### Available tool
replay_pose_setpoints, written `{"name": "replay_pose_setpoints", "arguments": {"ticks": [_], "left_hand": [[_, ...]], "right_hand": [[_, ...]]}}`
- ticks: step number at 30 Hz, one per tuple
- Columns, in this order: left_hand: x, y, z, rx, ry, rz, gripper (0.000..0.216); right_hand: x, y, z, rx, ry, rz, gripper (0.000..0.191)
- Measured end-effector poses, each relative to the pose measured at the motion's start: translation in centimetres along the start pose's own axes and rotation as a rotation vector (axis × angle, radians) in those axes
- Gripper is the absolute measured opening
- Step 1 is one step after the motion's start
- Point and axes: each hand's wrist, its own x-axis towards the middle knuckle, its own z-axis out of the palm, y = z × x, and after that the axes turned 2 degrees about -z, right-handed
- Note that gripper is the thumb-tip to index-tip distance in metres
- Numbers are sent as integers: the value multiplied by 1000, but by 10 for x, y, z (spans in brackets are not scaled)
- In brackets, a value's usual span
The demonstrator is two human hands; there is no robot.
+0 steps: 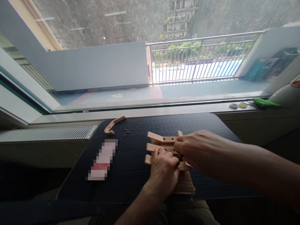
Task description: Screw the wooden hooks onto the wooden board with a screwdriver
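A light wooden rack point(161, 145) with several hook pieces fixed to it lies on the black table point(131, 175). My left hand point(164, 170) rests on its near part, fingers curled and pressing a hook piece. My right hand point(195, 148) reaches in from the right, fingers pinched around a small dark tool point(180, 157) whose tip I cannot make out. A single loose wooden hook point(113, 124) lies at the table's far left, with small dark screws point(127, 132) beside it.
A blurred pink and white object point(103, 160) lies on the table's left half. A white radiator grille point(47, 132) runs along the left. The window sill behind holds a tape roll point(233, 106) and a green object point(266, 103).
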Motion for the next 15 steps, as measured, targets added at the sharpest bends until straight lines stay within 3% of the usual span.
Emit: {"name": "replay_pose_setpoints", "arguments": {"ticks": [5, 11, 15], "left_hand": [[-1, 0, 1, 32, -24, 4, 7], [1, 0, -2, 8, -32, 0, 9], [1, 2, -4, -9, -23, -4, 10]], "right_hand": [[3, -1, 5, -42, -39, 34, 16], [0, -4, -9, -29, -80, 121, 9], [-3, -2, -11, 39, -64, 54, 16]]}}
